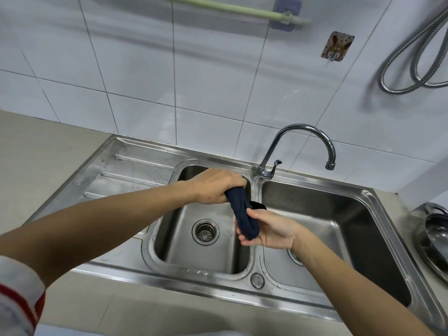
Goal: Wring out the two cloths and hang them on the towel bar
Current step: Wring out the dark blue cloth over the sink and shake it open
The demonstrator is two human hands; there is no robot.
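Observation:
A dark navy cloth (241, 210) is twisted into a tight rope over the divider of the steel double sink (257, 243). My left hand (213, 185) grips its upper end from above. My right hand (269, 229) clasps its lower end, palm turned up. A black bit of fabric (258, 205) shows just behind my right hand; whether it is a second cloth or an end of the same one I cannot tell. The pale green towel bar (232, 9) runs along the tiled wall at the top, with nothing hanging on the stretch in view.
A curved chrome faucet (303, 141) rises behind the sink divider, spout over the right basin. A ribbed drainboard (126, 170) lies left of the left basin. A metal shower hose (412, 57) loops on the wall at right. Steel pans (434, 234) sit on the counter at far right.

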